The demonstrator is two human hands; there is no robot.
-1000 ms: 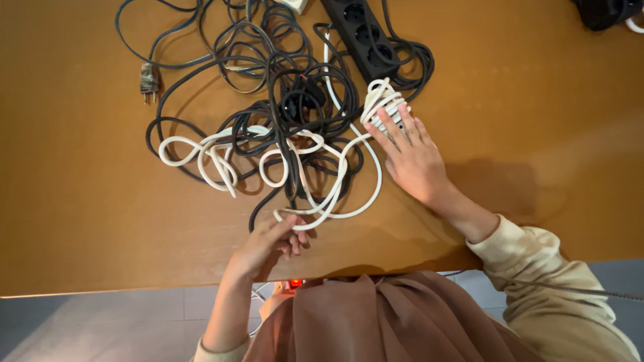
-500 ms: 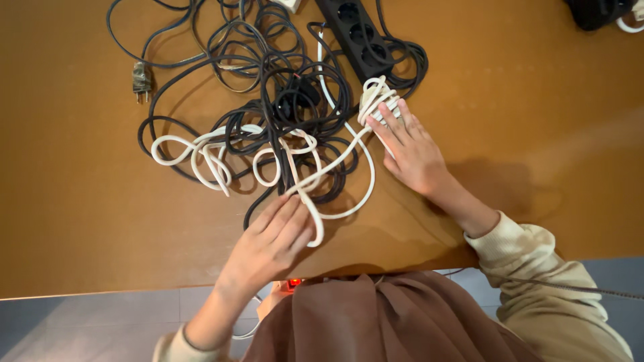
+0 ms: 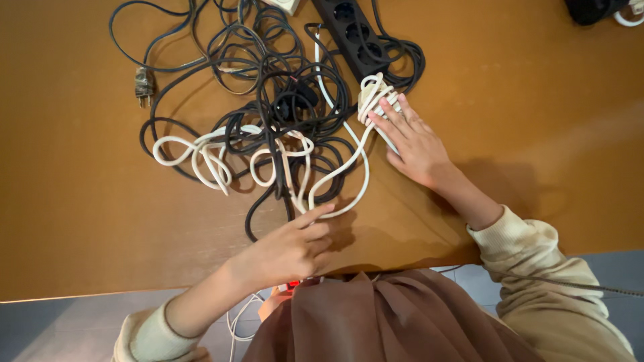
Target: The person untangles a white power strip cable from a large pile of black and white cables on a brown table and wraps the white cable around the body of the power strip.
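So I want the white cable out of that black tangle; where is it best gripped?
Probably at the free loop of the white cable nearest the table edge, beside the left hand. Come from the near side: there it lies clear of the black cables, unlike its crossed middle.

Warm, even light is falling on the orange-brown table (image 3: pixel 80 221), which is showing a soft sheen toward the right of the frame. The right hand (image 3: pixel 412 144) is casting a diffuse shadow to its right; the left hand (image 3: pixel 292 248) is darkening the table edge beside it. Focus is holding sharp centrally, while the straight table edge is bending slightly near the frame's lower corners.
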